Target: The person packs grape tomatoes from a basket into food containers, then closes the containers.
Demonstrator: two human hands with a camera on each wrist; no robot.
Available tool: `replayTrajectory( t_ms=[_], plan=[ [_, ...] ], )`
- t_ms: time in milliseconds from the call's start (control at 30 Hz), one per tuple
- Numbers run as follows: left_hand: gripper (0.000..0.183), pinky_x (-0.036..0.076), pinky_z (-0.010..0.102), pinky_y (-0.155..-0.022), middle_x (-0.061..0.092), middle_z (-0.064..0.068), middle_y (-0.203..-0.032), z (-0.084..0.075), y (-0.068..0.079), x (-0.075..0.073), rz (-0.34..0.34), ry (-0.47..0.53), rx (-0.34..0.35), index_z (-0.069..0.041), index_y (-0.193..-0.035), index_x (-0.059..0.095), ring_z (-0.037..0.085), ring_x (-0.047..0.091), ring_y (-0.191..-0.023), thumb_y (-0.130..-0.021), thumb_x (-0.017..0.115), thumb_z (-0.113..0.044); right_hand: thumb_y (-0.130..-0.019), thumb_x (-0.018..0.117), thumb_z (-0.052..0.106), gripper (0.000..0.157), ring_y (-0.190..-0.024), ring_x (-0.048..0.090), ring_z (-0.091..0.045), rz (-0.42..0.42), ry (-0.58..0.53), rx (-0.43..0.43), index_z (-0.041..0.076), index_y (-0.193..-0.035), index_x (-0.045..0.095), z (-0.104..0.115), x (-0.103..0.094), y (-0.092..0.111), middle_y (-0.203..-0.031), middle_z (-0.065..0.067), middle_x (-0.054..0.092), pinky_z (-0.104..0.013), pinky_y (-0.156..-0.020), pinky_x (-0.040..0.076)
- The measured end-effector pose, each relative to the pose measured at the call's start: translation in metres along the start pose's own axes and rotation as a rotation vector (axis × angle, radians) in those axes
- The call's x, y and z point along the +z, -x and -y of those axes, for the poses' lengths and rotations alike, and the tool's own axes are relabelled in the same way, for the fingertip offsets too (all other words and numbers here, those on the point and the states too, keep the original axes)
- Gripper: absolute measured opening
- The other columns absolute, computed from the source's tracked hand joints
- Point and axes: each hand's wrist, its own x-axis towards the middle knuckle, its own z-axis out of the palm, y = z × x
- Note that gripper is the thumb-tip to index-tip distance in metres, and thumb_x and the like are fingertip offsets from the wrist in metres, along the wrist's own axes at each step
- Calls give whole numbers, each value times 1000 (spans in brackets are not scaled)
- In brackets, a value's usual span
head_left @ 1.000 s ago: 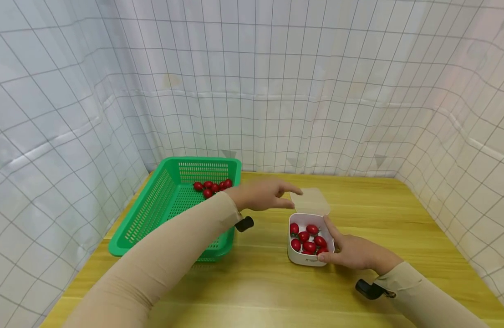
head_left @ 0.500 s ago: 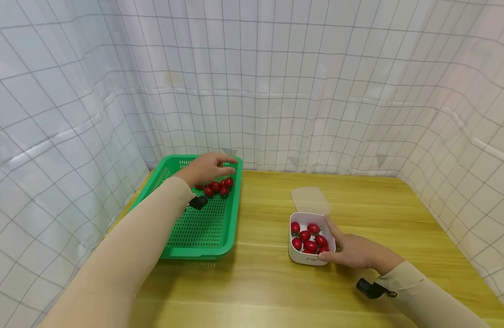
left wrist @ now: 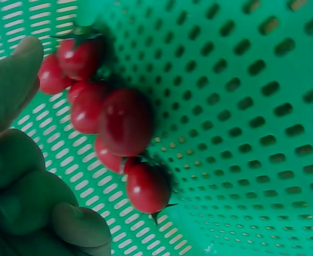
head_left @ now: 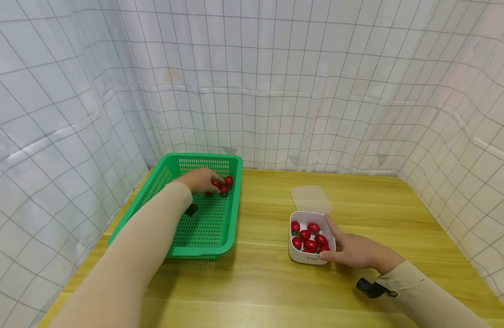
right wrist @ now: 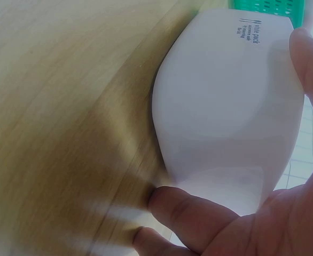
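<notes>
My left hand [head_left: 200, 180] reaches down into the green plastic basket [head_left: 196, 251], its fingertips right at the cherry tomatoes in the far right corner. Up close in the left wrist view, several red cherry tomatoes [left wrist: 127, 122] lie bunched just past the thumb [left wrist: 17, 80] and bent fingers, with no tomato between them. A small white square food container [head_left: 307, 258] stands on the table with several cherry tomatoes [head_left: 311, 246] inside. My right hand [head_left: 358, 249] grips it from the right, thumb at the front corner, fingers along the far side.
A translucent flat lid [head_left: 311, 198] lies on the wooden table [head_left: 260, 291] behind the container. White grid-patterned curtains [head_left: 276, 91] enclose the back and both sides. Black wrist cameras sit under both sleeves.
My left hand has swung left from beside the white container to over the basket, then sunk down to the cherry tomatoes. My right hand has stayed on the container.
</notes>
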Motion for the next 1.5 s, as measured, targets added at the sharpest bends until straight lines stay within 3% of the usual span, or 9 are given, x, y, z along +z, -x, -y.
replayTrajectory(
  t_ms=[133, 667, 833, 1033, 1500],
  plan=[
    [47, 42, 59, -118, 58, 15, -153, 4, -6, 5, 17, 9, -34, -19, -147, 64, 40, 51, -143, -101, 72, -23, -95, 69, 63, 121, -135, 59, -44, 1, 0, 2, 6, -169, -9, 0, 0, 0, -156, -32, 48, -64, -113, 45],
    [53, 42, 59, -118, 57, 15, -155, 4, -22, 19, -5, -47, -33, -20, -146, 65, 40, 51, -144, -95, 79, -25, -94, 69, 63, 122, -134, 59, -45, 3, 0, 6, 6, -169, -9, -1, 0, -1, -156, -32, 48, -65, -112, 45],
    [47, 46, 56, -115, 64, 12, -146, 3, -22, 23, -2, -75, -42, -20, -140, 70, 36, 57, -136, -95, 80, -23, -95, 69, 63, 121, -134, 59, -45, 3, -4, 0, 6, -168, -9, -1, 0, 0, -156, -33, 48, -65, -112, 45],
    [40, 51, 51, -109, 72, 8, -128, -1, -21, 24, 14, -94, 4, -21, -134, 74, 29, 64, -121, -94, 80, -22, -95, 69, 62, 121, -135, 59, -45, 1, -4, -2, 6, -168, -9, -1, 0, 0, -156, -33, 47, -64, -112, 45],
    [42, 44, 56, -117, 60, 13, -152, -2, -24, 28, 58, -107, -3, -23, -138, 72, 38, 51, -144, -97, 78, -29, -95, 69, 62, 121, -135, 58, -45, 7, -6, 3, 6, -168, -10, 0, 0, 0, -157, -32, 46, -64, -113, 44]
  ],
)
